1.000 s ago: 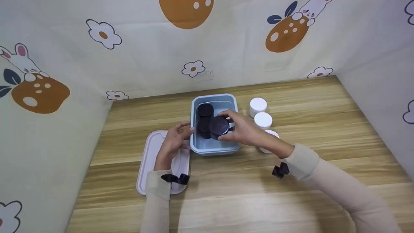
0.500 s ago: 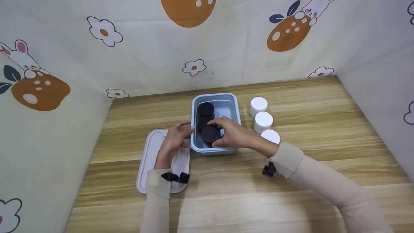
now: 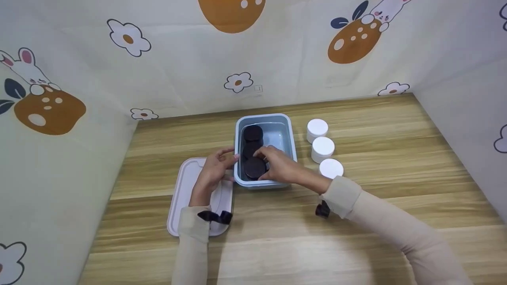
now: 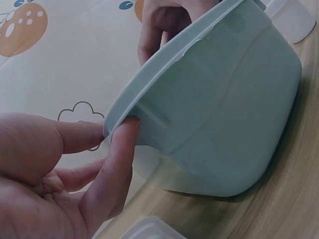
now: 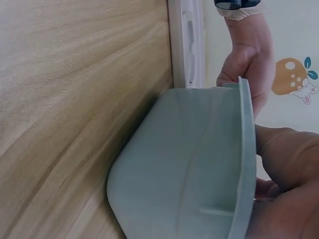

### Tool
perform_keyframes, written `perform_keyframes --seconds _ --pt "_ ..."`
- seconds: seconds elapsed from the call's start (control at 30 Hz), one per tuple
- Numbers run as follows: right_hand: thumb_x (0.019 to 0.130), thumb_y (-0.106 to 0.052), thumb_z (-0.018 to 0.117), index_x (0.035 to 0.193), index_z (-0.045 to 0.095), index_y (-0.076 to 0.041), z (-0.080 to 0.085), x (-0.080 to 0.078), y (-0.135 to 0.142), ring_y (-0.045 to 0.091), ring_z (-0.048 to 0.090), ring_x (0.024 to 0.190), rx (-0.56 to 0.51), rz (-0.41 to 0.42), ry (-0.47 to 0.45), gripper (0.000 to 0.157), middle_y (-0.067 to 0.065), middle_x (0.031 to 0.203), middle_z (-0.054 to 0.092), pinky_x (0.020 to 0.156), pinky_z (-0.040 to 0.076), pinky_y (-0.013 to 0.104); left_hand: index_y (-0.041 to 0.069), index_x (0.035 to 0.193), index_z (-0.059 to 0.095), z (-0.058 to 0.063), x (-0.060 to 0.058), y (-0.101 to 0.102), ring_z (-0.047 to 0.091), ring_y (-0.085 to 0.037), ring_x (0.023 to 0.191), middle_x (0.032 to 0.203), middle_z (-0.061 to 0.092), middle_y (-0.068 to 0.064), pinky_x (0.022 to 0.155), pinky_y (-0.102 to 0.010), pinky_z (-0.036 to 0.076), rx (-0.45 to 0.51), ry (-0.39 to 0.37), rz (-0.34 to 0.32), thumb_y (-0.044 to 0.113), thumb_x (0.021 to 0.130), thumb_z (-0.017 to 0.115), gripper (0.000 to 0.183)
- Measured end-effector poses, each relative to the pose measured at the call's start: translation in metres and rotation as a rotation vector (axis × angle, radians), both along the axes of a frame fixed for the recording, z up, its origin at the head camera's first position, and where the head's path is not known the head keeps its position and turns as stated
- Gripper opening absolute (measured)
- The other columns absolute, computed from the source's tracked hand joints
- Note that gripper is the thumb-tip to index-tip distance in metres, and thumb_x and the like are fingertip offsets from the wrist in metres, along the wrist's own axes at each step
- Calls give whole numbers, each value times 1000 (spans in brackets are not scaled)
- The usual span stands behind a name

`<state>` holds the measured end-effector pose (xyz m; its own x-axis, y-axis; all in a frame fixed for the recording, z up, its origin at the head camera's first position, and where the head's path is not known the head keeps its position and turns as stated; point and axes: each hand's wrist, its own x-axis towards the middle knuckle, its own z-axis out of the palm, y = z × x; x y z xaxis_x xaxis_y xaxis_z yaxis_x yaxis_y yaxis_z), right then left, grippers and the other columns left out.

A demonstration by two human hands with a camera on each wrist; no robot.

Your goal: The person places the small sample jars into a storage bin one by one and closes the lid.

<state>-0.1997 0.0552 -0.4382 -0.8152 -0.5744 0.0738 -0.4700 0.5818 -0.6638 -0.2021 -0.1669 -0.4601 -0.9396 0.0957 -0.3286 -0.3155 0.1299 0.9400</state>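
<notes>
A light blue plastic box [image 3: 294, 155] stands on the table with three round black jars in its left side, in a row from back to front. My right hand [image 3: 279, 164] reaches into the box and grips the front black jar [image 3: 254, 168] between thumb and fingers. Behind it are the middle jar [image 3: 250, 150], partly covered by my fingers, and the back jar [image 3: 252, 133]. At the box's left rim, my left hand [image 3: 214, 171] pinches the edge, the thumb above and a finger below in the left wrist view. The box wall hides the right fingertips in the right wrist view.
Three white lidded jars stand right of the box: a back one [image 3: 317, 128], a middle one [image 3: 323, 147] and a front one [image 3: 331, 168], near my right forearm. A pale lid [image 3: 180, 198] lies left of the box, under my left wrist. Patterned cloth walls surround the table [image 3: 277, 245].
My right hand has lowered the black jar into the box, moving left and toward the front, in line with the other two. The left hand stays at the rim.
</notes>
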Motion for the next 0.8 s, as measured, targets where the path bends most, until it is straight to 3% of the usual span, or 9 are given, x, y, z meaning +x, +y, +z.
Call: perform_keyframes --seconds 0.43,0.67,0.8 --pt "74 0 85 121 58 8 1 -1 3 37 65 110 -31 -1 -100 56 25 120 61 99 56 44 9 144 50 -2 -2 0 68 -16 87 124 62 -16 49 -24 58 6 -12 -3 20 99 64 49" --pt "78 0 81 124 60 7 17 6 20 38 62 117 -176 -12 -183 51 24 124 63 99 57 49 8 143 51 -2 -1 0 69 -16 85 121 65 -16 49 -24 58 4 -4 0 19 99 64 46" --pt "82 -1 79 123 61 5 27 14 36 38 62 118 -274 -7 -144 45 22 124 65 93 60 48 7 143 51 -2 -2 -1 69 -15 85 122 66 -17 48 -25 58 8 3 1 18 99 63 47"
